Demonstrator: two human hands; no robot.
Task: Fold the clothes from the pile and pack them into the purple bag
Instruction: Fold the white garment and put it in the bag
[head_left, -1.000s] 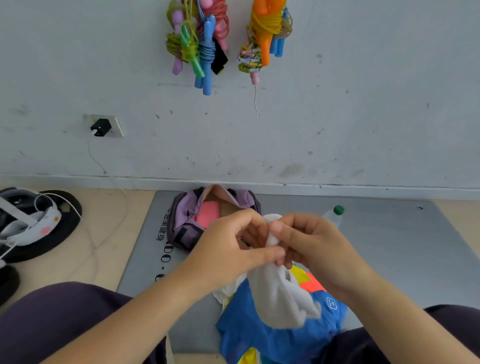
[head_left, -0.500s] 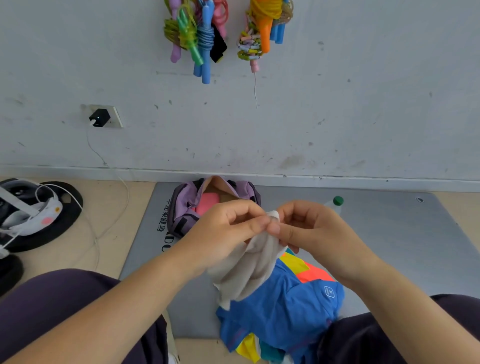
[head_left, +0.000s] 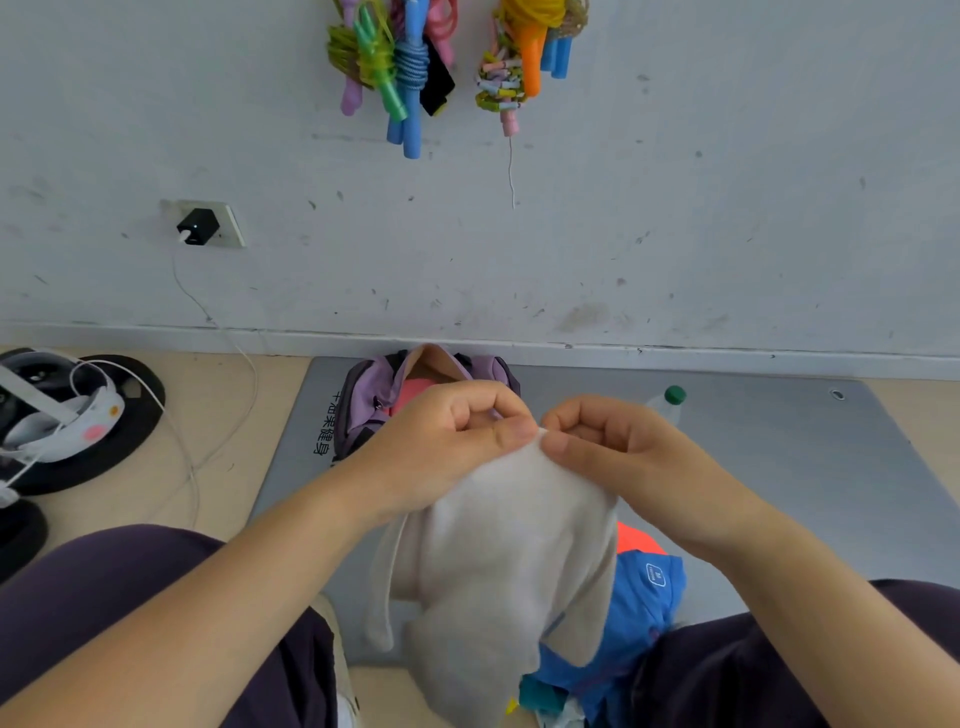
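**White garment held up between me and the purple bag**

My left hand (head_left: 441, 441) and right hand (head_left: 618, 447) meet in front of me, each pinching the top edge of a white garment (head_left: 509, 561) between thumb and forefinger. The cloth hangs down over my lap and covers most of the pile of clothes (head_left: 639, 613), of which a blue piece with a small label and an orange patch show at the right. The purple bag (head_left: 374, 395) lies open on the grey mat (head_left: 779, 467) by the wall, something pink inside; my left hand hides much of its mouth. A bottle with a green cap (head_left: 672, 397) pokes out behind my right hand. To the left on the floor lie a white headset (head_left: 67, 415) on a black disc and a cable running to a wall charger (head_left: 197, 227). Coloured jump ropes (head_left: 405, 57) hang on the wall above.
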